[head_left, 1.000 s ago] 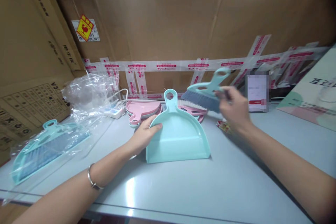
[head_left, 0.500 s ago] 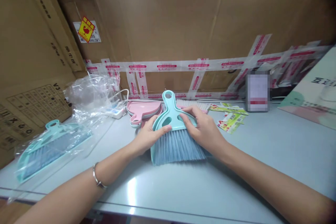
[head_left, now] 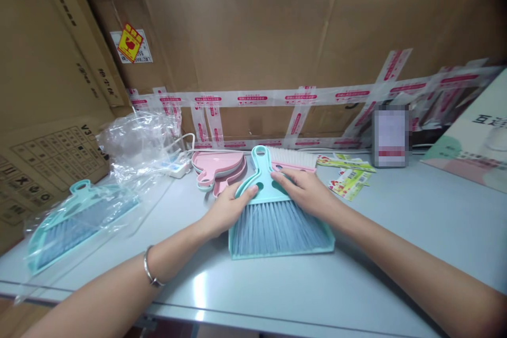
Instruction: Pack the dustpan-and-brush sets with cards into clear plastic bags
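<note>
A mint-green hand brush (head_left: 277,227) with grey-blue bristles lies face up against a matching dustpan (head_left: 283,254), bristles toward me. My left hand (head_left: 225,211) grips the left side of the pair, its thumb on the brush head and its other fingers hidden behind. On the right side, my right hand (head_left: 303,190) holds the pair too, thumb and fingers over the brush head's edge. Just behind are stacked pink dustpans (head_left: 217,161) and a pink brush with pale bristles (head_left: 295,157), partly covered by my right hand.
At the left, another mint brush and dustpan set (head_left: 81,216) lies in clear plastic. Crumpled clear film (head_left: 138,137) and a white power strip (head_left: 176,167) sit behind it. Green printed packets (head_left: 352,177) and a phone-like device (head_left: 391,137) stand farther right. Cardboard boxes (head_left: 245,26) wall the back.
The dustpan's front lip now shows below the bristles. Brush and dustpan have tilted down toward me and line up, with both hands still on them.
</note>
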`<act>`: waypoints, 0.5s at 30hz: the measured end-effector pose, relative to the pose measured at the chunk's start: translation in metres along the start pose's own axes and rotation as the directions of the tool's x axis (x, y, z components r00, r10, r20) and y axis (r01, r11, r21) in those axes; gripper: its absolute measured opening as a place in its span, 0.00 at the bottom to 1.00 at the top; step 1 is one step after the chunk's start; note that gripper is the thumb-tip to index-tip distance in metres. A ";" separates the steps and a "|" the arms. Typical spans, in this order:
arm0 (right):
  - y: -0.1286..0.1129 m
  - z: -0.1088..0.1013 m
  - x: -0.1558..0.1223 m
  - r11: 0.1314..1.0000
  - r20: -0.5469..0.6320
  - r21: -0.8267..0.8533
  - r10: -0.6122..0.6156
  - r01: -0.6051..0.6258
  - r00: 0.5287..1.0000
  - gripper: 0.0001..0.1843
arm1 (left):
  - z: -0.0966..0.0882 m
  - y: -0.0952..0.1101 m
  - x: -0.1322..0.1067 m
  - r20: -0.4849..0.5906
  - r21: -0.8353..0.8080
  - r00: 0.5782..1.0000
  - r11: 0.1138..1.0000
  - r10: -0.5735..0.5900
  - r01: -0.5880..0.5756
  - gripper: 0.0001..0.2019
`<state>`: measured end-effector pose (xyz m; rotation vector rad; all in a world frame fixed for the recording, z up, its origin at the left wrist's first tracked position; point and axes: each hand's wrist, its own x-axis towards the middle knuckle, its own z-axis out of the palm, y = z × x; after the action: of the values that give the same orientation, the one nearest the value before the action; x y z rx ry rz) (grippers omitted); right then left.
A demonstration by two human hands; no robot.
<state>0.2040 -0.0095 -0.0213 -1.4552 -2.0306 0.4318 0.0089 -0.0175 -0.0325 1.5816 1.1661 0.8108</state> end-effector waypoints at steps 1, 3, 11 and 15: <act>0.000 0.001 0.000 1.000 -0.005 -0.016 -0.009 0.009 1.000 0.23 | 0.000 -0.001 0.000 -0.002 0.010 1.000 1.000 0.007 -0.007 0.24; 0.000 0.002 0.001 0.998 -0.024 -0.054 -0.033 0.031 0.999 0.21 | 0.000 -0.002 0.000 -0.010 0.024 1.000 1.000 0.015 -0.015 0.24; -0.004 0.004 0.001 0.996 -0.026 0.046 -0.078 0.079 0.997 0.22 | 0.000 0.001 0.000 -0.021 -0.028 1.000 1.000 -0.006 0.005 0.22; 0.030 -0.031 0.010 0.988 -0.124 0.155 0.011 0.008 0.992 0.23 | 0.000 0.004 -0.002 -0.028 -0.024 0.997 0.997 -0.069 0.068 0.25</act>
<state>0.2433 0.0082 -0.0119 -1.3552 -1.8551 0.4772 0.0094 -0.0195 -0.0281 1.5076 1.2208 0.8017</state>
